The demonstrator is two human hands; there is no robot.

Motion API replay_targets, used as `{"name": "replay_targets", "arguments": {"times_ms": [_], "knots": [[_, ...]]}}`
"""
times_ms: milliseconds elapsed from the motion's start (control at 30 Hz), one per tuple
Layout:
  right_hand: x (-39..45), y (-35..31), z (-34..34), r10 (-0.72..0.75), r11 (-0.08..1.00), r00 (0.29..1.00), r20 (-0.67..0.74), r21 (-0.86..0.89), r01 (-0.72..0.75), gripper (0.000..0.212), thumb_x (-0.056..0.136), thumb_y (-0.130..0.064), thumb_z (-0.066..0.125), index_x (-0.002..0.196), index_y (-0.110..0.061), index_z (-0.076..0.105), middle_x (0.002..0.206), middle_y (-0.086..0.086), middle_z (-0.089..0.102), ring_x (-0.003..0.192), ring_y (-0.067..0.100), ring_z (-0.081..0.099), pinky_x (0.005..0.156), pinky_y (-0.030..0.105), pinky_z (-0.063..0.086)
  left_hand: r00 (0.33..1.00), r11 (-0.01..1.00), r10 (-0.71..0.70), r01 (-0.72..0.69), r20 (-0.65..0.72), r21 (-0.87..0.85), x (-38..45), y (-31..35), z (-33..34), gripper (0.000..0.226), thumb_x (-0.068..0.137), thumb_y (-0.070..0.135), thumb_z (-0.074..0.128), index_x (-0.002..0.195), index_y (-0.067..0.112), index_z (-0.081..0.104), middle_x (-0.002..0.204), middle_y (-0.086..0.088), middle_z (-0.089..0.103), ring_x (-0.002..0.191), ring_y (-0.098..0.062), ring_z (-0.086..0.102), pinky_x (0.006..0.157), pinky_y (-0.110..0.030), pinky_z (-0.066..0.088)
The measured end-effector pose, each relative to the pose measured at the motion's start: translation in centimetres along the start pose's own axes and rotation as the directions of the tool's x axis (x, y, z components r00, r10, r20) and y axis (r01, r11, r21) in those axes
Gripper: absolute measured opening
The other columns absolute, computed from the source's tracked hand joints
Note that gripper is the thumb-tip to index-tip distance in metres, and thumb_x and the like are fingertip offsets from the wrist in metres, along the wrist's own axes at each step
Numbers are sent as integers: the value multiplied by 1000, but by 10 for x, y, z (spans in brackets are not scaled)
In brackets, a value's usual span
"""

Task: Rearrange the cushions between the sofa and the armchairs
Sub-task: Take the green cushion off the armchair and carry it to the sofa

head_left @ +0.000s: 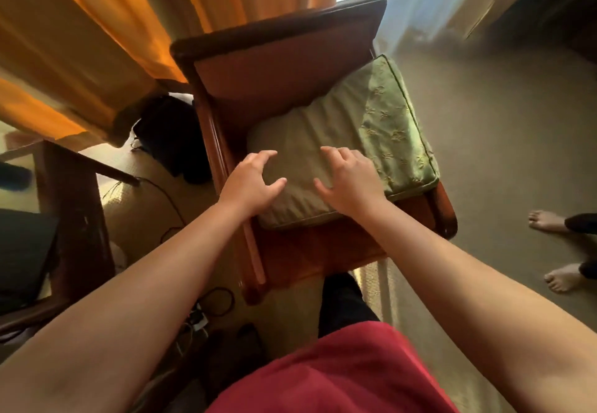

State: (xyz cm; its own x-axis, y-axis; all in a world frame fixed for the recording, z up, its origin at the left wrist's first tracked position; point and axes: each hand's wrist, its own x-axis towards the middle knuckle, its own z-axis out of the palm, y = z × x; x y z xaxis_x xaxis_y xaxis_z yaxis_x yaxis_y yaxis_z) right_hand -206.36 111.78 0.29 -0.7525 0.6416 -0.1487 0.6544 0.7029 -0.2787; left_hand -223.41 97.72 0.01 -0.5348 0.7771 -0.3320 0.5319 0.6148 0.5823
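- The green cushion lies on the armchair seat, skewed toward its right side.
- Both hands, left hand and right hand, hover over the cushion's near half, fingers spread and gripping nothing (probably poised for a 2-handed grasp).

You get a single head view, looking steeply forward and down from above your own arms; it sits close over the armchair (wide-angle, edges bent); no second view shares it.
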Motion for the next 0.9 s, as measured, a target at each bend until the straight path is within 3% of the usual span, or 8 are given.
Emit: {"name": "replay_targets", "arguments": {"times_ms": [167, 367, 500, 567, 600, 700, 800, 900], "knots": [[138, 55, 19, -25, 994, 998, 50, -106, 30, 73, 83, -54, 69, 141, -13, 54, 126, 10, 62, 115, 34, 57, 92, 47, 46, 989, 989, -147, 147, 25, 13, 140, 13, 32, 61, 88, 38, 72, 143, 24, 51, 137, -7, 56, 127, -26, 52, 104, -35, 41], [265, 87, 72, -119, 938, 973, 199, -300, 176, 70, 81, -58, 66, 133, -12, 54, 129, 10, 58, 121, 35, 52, 102, 52, 36, 986, 982, -166, 164, 13, 95, 272, -7, 75, 62, 92, 38, 64, 148, 19, 45, 144, -10, 52, 131, -31, 50, 108, -44, 42], [305, 98, 99, -139, 860, 946, 292, -438, 262, 84, 83, -68, 53, 143, -9, 51, 140, 17, 52, 135, 40, 41, 120, 65, 12, 989, 980, -140, 132, 47, 150, 315, -20, 108, 62, 96, 36, 59, 151, 13, 42, 148, -15, 49, 134, -35, 46, 112, -46, 39], [334, 114, 132, -139, 831, 939, 314, -480, 283, 85, 86, -72, 44, 140, -8, 57, 135, 18, 55, 133, 41, 43, 121, 68, -2, 988, 982, -140, 132, 58, 133, 355, -36, 144, 60, 97, 34, 56, 151, 11, 41, 148, -17, 48, 135, -36, 44, 113, -45, 37], [335, 117, 133, -137, 823, 939, 314, -492, 284, 83, 87, -71, 40, 137, -8, 59, 132, 17, 58, 130, 40, 46, 121, 67, -1, 992, 985, -115, 106, 60, 134, 358, -37, 150, 58, 98, 33, 53, 150, 10, 42, 147, -18, 49, 134, -36, 45, 113, -44, 36], [341, 121, 140, -129, 838, 946, 298, -477, 264, 72, 90, -66, 38, 128, -9, 59, 125, 16, 63, 121, 37, 51, 115, 57, 22, 999, 982, -41, 35, 27, 184, 372, -43, 170, 46, 102, 32, 41, 138, 6, 54, 132, -21, 58, 122, -39, 52, 106, -44, 37], [338, 122, 141, -140, 879, 951, 275, -407, 247, 68, 88, -69, 33, 110, -12, 64, 105, 13, 70, 104, 35, 60, 104, 52, 28, 999, 957, 46, -40, -15, 288, 366, -52, 176, 38, 103, 35, 38, 111, 6, 60, 112, -21, 62, 103, -41, 54, 87, -46, 39], [327, 120, 127, -173, 920, 963, 208, -314, 234, 62, 85, -71, 36, 93, -16, 64, 85, 8, 70, 88, 33, 63, 96, 50, 32, 986, 915, 161, -136, -33, 381, 354, -52, 157, 38, 102, 41, 34, 102, 10, 57, 103, -18, 63, 95, -39, 55, 76, -45, 37]]}}
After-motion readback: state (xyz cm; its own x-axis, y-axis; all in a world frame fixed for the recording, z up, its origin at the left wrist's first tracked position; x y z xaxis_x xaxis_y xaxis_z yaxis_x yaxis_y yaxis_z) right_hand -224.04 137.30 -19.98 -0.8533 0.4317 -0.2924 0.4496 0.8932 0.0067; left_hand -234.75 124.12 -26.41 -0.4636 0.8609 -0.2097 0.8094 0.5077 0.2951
